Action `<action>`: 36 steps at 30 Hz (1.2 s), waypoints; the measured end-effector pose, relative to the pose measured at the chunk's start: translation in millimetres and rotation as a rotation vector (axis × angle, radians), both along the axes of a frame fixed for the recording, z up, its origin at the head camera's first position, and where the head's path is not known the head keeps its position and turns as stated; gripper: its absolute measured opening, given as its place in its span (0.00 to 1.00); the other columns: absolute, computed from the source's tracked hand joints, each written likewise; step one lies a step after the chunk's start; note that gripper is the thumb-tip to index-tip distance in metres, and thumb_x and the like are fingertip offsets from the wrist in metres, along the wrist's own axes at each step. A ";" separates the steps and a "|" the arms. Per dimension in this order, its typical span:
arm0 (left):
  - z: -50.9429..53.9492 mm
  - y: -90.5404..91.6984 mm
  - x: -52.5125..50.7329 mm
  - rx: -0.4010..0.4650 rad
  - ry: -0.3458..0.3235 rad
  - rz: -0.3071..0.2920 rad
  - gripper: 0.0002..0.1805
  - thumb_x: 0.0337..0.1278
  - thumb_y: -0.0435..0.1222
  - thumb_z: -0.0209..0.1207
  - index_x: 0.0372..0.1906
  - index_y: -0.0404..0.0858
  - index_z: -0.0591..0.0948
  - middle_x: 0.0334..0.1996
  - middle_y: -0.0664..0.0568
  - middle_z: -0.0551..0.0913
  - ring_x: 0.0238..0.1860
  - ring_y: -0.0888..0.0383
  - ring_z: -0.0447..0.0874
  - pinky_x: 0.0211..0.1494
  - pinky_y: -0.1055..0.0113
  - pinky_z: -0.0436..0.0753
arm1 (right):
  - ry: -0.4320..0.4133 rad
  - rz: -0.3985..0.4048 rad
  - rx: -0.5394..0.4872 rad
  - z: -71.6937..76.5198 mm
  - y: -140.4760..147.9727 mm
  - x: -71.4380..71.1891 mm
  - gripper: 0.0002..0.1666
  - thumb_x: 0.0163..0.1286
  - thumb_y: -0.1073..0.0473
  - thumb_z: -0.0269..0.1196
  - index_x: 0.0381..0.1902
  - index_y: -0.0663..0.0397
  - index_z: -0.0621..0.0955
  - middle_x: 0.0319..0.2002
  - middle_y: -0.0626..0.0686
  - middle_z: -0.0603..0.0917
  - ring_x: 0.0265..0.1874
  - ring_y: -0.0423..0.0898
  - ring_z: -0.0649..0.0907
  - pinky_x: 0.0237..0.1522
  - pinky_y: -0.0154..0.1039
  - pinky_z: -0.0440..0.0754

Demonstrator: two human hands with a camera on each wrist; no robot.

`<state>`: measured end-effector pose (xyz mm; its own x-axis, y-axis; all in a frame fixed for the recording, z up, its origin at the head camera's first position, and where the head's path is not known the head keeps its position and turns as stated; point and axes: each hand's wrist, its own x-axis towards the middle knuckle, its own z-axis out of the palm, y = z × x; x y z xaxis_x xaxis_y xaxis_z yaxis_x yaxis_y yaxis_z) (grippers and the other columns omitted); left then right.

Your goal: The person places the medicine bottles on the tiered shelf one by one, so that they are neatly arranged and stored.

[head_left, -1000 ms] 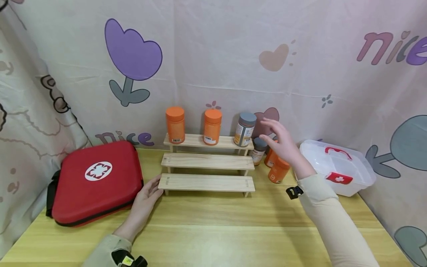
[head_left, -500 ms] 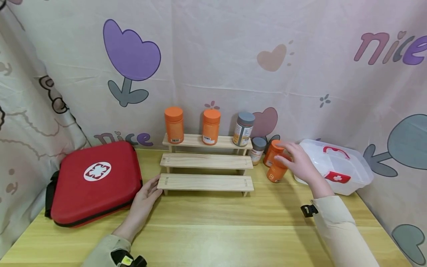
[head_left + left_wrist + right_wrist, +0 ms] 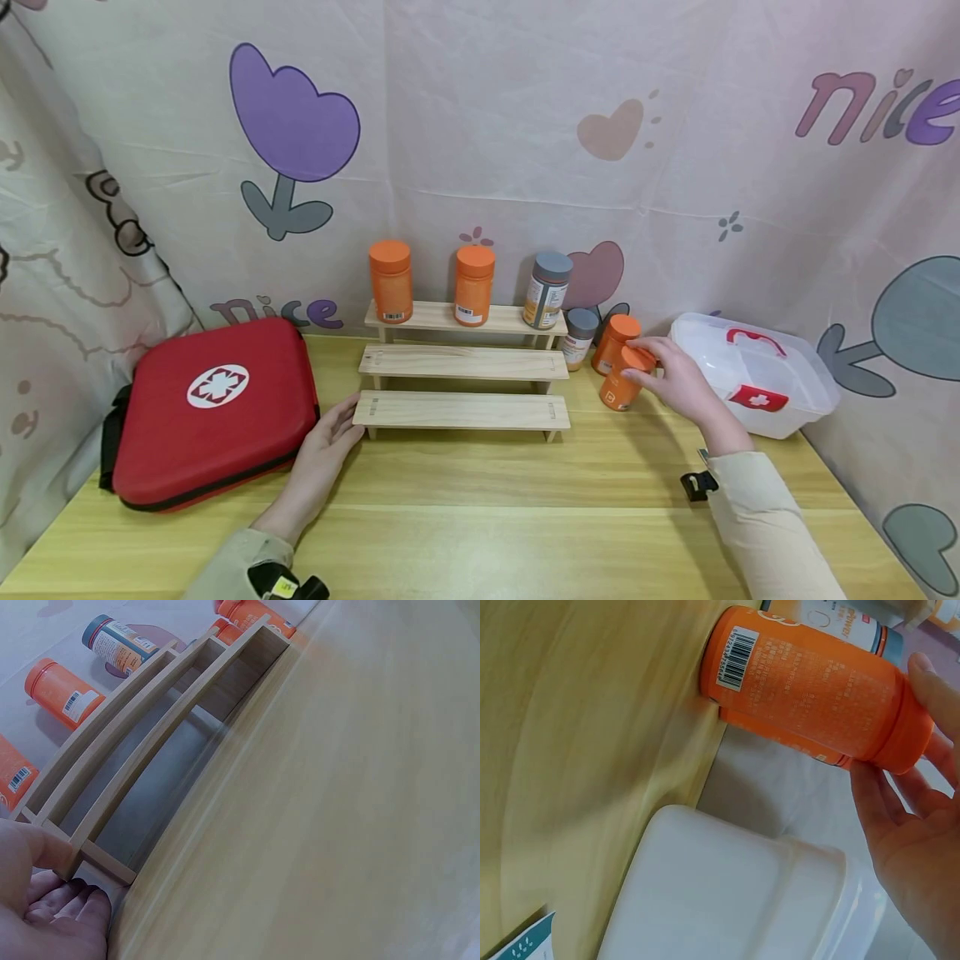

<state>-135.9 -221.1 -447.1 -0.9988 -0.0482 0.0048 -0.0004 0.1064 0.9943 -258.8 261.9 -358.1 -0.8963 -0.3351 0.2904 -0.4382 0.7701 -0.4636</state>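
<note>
The right hand (image 3: 671, 379) has its thumb and fingertips bent round the cap of an orange bottle (image 3: 618, 392), the gap between them just as wide as that cap; the bottle sits below the fingertips, to the right of the wooden rack (image 3: 461, 408) and apart from it, its base seemingly on the table (image 3: 465, 542) – whether it is lifted at all, I cannot tell. The left hand (image 3: 327, 442) holds the left end of the rack's lowest shelf, thumb over the board and the other fingers curled beneath. Just behind the held bottle, also to the right of the rack, stands a second orange bottle (image 3: 606, 358), and between that and the rack's right end comes one grey-capped bottle (image 3: 576, 346), making three bottles on the table. Three more stand in a row on the rack's top shelf (image 3: 435, 314): two orange ones, at the left end (image 3: 392, 287) and near the middle (image 3: 473, 292), plus one with a grey cap (image 3: 547, 296) at the right end. So there are six bottles in all – four orange, two grey-capped. Farther out, one clear plastic box (image 3: 750, 367) with a red handle lies well to the right of the rack, and one red case (image 3: 217, 433) lies to its left.
</note>
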 end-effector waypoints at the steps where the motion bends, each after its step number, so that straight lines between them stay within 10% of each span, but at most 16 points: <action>1: 0.0 0.1 0.0 0.001 0.000 0.000 0.31 0.72 0.35 0.49 0.74 0.35 0.53 0.72 0.39 0.55 0.70 0.48 0.54 0.53 0.86 0.65 | -0.004 -0.006 -0.001 -0.4 0.2 0.2 0.33 0.61 0.53 0.69 0.59 0.66 0.74 0.57 0.66 0.73 0.54 0.62 0.73 0.54 0.59 0.72; 36: 2.8 -0.6 1.3 0.019 0.014 -0.027 0.32 0.72 0.37 0.50 0.74 0.36 0.54 0.72 0.39 0.53 0.71 0.45 0.51 0.54 0.86 0.63 | -0.063 -0.068 -0.027 -4.7 -2.2 3.1 0.35 0.62 0.53 0.68 0.62 0.63 0.71 0.56 0.65 0.74 0.52 0.61 0.74 0.53 0.58 0.72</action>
<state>-134.6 -221.7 -444.3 -0.9996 -0.0218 0.0177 0.0157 0.0876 0.9960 -255.6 259.7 -362.8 -0.9333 -0.2661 0.2412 -0.3552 0.7837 -0.5096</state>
